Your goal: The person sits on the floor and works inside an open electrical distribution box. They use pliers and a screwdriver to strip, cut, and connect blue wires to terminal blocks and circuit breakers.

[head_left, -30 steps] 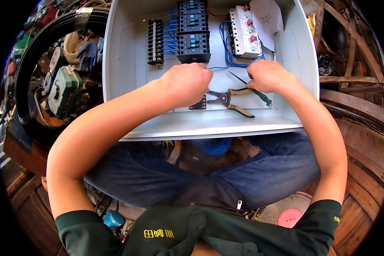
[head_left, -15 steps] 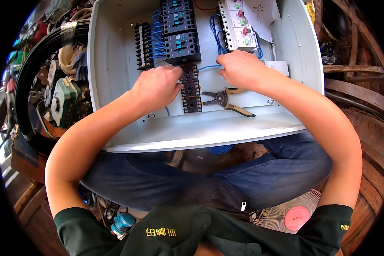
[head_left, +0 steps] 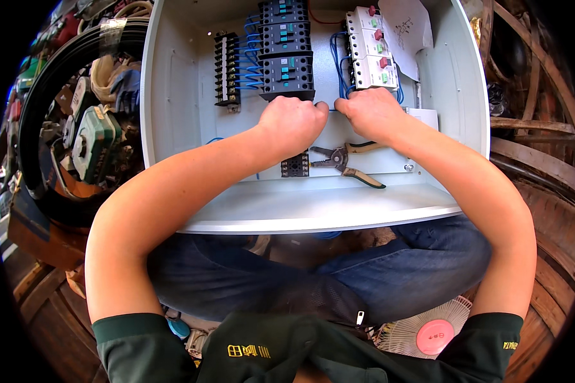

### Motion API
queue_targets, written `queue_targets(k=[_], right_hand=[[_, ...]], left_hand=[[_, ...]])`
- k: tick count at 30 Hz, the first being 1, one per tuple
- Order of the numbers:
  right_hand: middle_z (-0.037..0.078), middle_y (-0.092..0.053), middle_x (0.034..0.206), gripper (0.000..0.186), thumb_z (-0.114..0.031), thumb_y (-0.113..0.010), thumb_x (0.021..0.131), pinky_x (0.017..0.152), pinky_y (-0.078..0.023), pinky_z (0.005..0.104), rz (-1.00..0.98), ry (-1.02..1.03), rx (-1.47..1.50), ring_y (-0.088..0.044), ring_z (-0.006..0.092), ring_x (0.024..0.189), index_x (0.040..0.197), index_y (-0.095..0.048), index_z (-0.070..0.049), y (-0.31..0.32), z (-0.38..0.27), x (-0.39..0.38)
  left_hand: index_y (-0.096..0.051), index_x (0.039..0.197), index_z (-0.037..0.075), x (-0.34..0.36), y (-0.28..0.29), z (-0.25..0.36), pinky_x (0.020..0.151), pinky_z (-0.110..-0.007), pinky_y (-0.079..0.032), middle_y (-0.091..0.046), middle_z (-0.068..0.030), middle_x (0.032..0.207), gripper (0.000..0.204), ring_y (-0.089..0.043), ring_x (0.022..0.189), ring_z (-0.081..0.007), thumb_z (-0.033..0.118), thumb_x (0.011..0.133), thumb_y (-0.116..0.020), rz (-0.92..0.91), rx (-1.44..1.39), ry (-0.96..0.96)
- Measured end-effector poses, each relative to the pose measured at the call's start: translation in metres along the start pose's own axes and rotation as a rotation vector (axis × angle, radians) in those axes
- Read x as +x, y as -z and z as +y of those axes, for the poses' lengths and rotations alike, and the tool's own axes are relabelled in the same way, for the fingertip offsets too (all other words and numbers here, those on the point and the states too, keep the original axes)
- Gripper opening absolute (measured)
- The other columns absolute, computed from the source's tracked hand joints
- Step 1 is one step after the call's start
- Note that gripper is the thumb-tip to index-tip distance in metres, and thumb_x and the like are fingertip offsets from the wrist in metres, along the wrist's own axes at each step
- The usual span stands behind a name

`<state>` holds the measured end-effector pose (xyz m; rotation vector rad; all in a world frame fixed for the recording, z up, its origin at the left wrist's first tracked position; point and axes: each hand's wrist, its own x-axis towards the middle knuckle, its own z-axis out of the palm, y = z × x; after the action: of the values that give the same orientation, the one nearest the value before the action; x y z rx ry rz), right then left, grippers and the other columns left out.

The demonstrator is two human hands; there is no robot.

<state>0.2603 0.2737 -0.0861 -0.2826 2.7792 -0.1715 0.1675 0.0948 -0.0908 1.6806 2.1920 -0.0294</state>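
- Wire strippers (head_left: 348,163) with yellow-green handles, lying just below the right hand (head_left: 370,115)
- Small black socket (head_left: 294,167), below the left hand (head_left: 294,121)
- Black terminal strip (head_left: 227,70), up-left of the left hand
- White fan (head_left: 428,332) with pink hub, well below the right hand

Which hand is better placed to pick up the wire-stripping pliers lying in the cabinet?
Probably the right hand. The green-and-tan-handled wire-stripping pliers lie on the white cabinet floor just below it, handles pointing toward the right forearm. The left hand sits further left, above the small black terminal block.
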Motion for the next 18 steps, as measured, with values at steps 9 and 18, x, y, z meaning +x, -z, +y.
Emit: queue_targets(k=[9,18], right_hand=[[0.016,-0.071,0.084,0.017,-0.022,-0.067,0.087,0.071,-0.055,0.0465,0.439,-0.184,-0.056,-0.069,0.0357,0.079,0.092,-0.073,-0.006,0.083,0.046,0.044],[0.014,-0.074,0.101,0.02,-0.012,-0.064,0.077,0.082,-0.057,0.041,-0.115,-0.175,-0.268,-0.071,0.0295,0.1,0.092,-0.078,-0.009,0.097,0.047,0.132]], left_hand=[[-0.057,0.102,-0.005,0.006,-0.003,0.029,0.068,-0.043,-0.06,-0.068,-0.0239,0.095,0.024,-0.072,0.084,-0.034,0.004,0.081,-0.063,0.086,-0.13,0.028],[-0.055,0.102,-0.007,0.022,-0.008,0.038,0.079,-0.053,-0.054,-0.067,-0.0319,0.087,0.023,-0.066,0.083,-0.0496,0.014,0.094,-0.055,0.079,-0.636,0.365]])
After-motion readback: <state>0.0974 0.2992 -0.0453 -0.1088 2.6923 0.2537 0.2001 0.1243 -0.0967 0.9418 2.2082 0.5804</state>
